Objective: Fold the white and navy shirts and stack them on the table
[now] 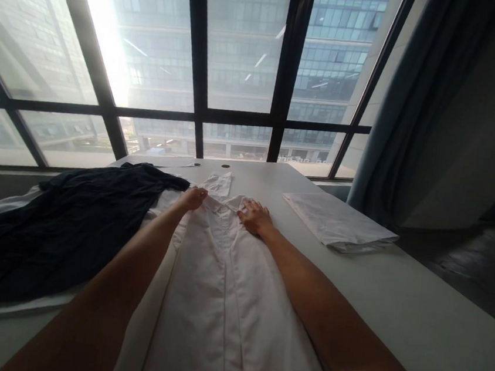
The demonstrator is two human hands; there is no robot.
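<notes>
A white shirt (223, 289) lies lengthwise on the white table (415, 309), its collar (220, 184) at the far end. Both my arms reach out over it. My left hand (193, 197) is closed in a pinch on the cloth at the left side of the collar. My right hand (255, 217) rests on the shirt just right of the collar, fingers bent and pressed onto the fabric.
A dark navy garment (61, 225) is spread over the left of the table. A folded white garment (336, 221) lies at the right. Large windows stand behind the table, a dark curtain (410, 108) at the right. Two round holes (225, 166) mark the table's far edge.
</notes>
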